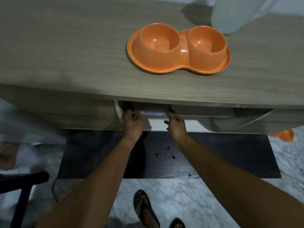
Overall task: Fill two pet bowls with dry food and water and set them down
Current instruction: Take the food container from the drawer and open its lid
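An orange double pet bowl (178,63) sits on the wooden tabletop (65,55), both cups empty. Below the table's front edge, my left hand (132,124) and my right hand (176,125) reach under the top and hold the two ends of a pale, translucent container (153,113). Most of that container is hidden in the shadow under the table, so I cannot tell what it is. My fingers curl around its ends.
A pale blue-white jug or bag (230,15) stands at the table's back right. A dark mat (213,155) with scattered crumbs lies on the marble floor. An orange scoop-like object (283,134) lies at the right. A black chair frame (23,186) is at the lower left.
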A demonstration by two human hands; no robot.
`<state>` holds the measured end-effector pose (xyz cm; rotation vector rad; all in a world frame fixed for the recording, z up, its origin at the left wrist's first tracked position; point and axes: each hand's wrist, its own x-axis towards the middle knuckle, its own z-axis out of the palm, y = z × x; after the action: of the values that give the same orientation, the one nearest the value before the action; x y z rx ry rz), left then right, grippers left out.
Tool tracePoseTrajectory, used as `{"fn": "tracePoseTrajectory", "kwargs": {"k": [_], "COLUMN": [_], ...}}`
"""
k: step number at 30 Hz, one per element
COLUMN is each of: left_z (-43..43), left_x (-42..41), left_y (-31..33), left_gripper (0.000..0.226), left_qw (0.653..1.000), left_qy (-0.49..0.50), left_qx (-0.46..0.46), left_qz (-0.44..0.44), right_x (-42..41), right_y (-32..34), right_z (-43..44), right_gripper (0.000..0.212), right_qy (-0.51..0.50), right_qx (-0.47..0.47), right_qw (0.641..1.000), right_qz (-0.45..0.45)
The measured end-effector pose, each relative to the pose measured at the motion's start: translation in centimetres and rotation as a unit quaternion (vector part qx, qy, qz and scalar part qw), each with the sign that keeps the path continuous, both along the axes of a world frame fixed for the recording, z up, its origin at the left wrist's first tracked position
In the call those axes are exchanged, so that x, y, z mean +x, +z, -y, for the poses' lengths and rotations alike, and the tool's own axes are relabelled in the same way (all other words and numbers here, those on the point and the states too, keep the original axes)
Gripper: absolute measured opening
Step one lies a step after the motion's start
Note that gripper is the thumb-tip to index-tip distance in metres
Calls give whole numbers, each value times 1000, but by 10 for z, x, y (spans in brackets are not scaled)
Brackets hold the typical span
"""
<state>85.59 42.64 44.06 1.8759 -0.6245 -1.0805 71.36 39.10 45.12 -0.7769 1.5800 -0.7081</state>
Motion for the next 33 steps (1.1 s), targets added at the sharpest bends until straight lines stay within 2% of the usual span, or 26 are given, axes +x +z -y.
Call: {"fn": "tracePoseTrajectory", "kwargs": {"k": [2,5,7,13,17,20,24,28,31,33], "left_z": [-24,-63,-89,-126,-110,-86,-44,1,32,48], "left_x": [-8,-23,-33,-51,-40,-16,36,94,134,151], "left_y": [12,42,71,174,246,282,307,323,318,314], "left_gripper": [34,25,20,35,32,34,24,17,30,24], "left_qw": [999,997,996,986,981,982,986,984,982,978], "left_qy": [-9,29,65,156,172,140,72,-41,-64,-64], "left_qx": [-26,-35,-28,-16,-91,-124,-102,-71,-52,-48], "left_qz": [-21,-59,-50,52,7,-18,-106,-156,-169,-192], "right_x": [-10,-30,-46,-76,-69,-59,-31,14,48,65], "right_y": [12,42,72,176,241,275,307,324,324,323], "right_z": [-23,-61,-83,-120,-100,-71,-25,20,47,63], "right_gripper": [40,25,32,9,4,10,24,17,16,14], "right_qy": [-14,-14,-11,56,79,90,115,142,150,153], "right_qx": [-14,-3,6,34,18,-8,-23,1,12,23], "right_qw": [1000,1000,999,997,995,993,991,984,980,978], "right_qz": [14,24,34,50,65,74,66,106,126,137]}}
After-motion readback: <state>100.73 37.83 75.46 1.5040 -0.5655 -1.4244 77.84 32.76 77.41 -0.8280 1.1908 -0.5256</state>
